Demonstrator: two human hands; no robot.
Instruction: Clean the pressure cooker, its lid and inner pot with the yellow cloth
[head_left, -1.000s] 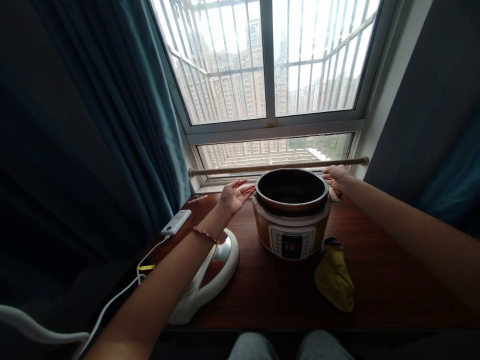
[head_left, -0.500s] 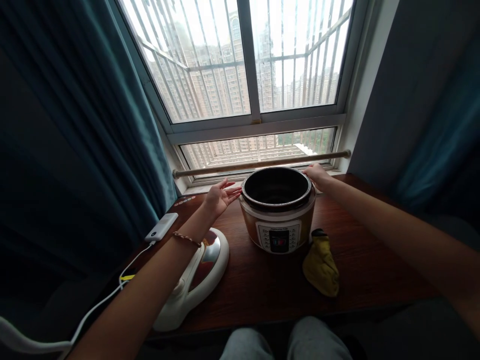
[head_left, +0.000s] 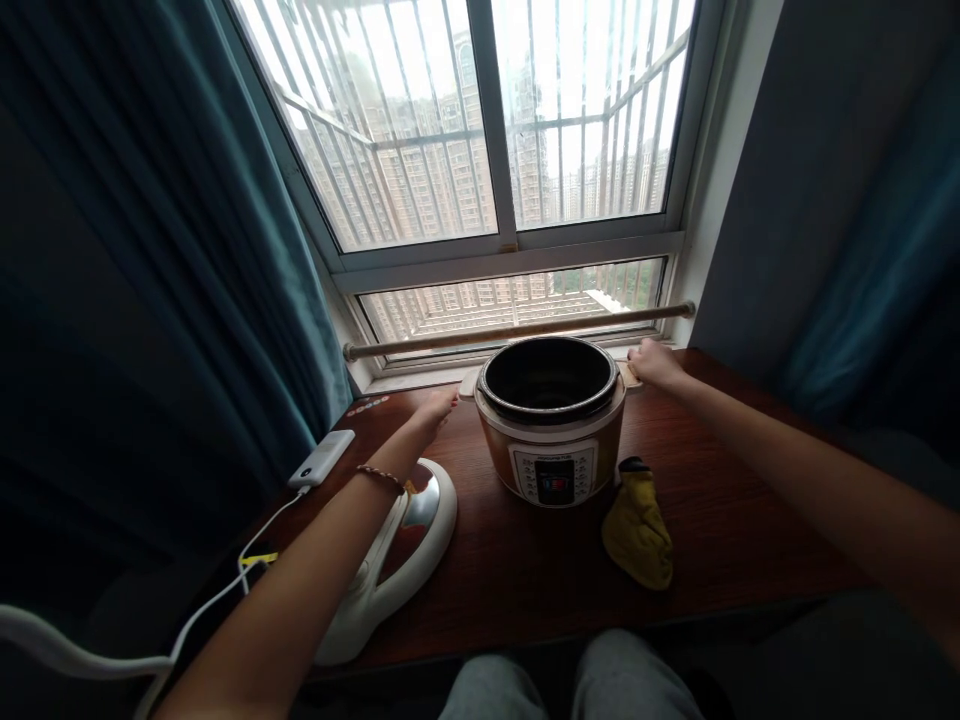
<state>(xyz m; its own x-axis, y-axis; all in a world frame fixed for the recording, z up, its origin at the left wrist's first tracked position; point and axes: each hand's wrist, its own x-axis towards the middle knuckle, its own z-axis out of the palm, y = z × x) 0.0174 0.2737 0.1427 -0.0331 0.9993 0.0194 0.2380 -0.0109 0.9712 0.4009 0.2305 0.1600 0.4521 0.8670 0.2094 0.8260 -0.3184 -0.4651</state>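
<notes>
A gold-and-white electric rice cooker (head_left: pixel 491 432) stands upright on the table with its top uncovered. Inside it sits a dark inner pot (head_left: pixel 550 375). My left hand (head_left: pixel 436 412), fingers curled in, is at the outer end of the cooker's left handle (head_left: pixel 469 384); the exact contact of its fingertips is hard to see. On the other side, my right hand (head_left: pixel 655 362) is closed at the right handle (head_left: pixel 629 374). A white lid-like part with a glossy panel (head_left: pixel 422 508) lies beside my left forearm. A yellow cloth mitt with a dark end (head_left: pixel 639 530) lies right of the cooker's front.
The brown wooden table (head_left: pixel 517 590) runs up to a barred window with a horizontal rail (head_left: pixel 525 331) across it. A white power bank (head_left: pixel 322 458) with a white cable (head_left: pixel 217 596) lies at the left edge, by a blue curtain (head_left: pixel 247 250).
Both hands have moved outward from the inner pot's rim to the cooker's side handles. My left fingers, spread before, are now curled. The cooker appears to stay in place.
</notes>
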